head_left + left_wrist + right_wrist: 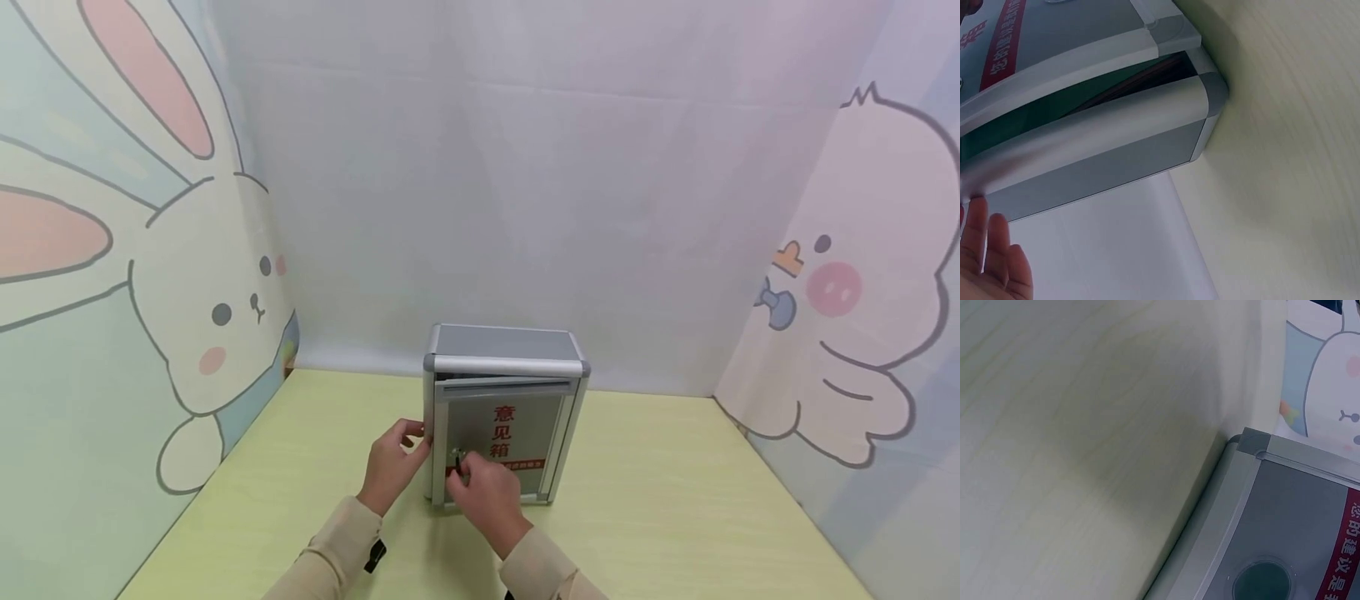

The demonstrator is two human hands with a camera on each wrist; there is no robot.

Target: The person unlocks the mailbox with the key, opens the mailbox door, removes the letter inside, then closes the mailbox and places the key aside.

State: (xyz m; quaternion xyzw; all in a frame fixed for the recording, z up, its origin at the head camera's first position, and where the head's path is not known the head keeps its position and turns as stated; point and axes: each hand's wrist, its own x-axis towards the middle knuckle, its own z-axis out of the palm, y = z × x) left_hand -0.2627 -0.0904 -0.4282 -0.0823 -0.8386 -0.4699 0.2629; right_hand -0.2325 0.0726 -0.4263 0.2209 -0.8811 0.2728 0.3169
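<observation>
A grey suggestion box with silver metal edges and red lettering stands upright on the table. Its front door is ajar, with a dark gap along the top and the left side; the left wrist view shows a green inside. My left hand touches the box's left side, its fingers extended at the side panel. At the door's lock, my right hand pinches a small key with a dark head. The right wrist view shows the door's lower part with a round window, but not the hand.
The box stands on a pale yellow-green table before a white cloth backdrop. Side panels carry a cartoon rabbit at left and a cartoon chick at right.
</observation>
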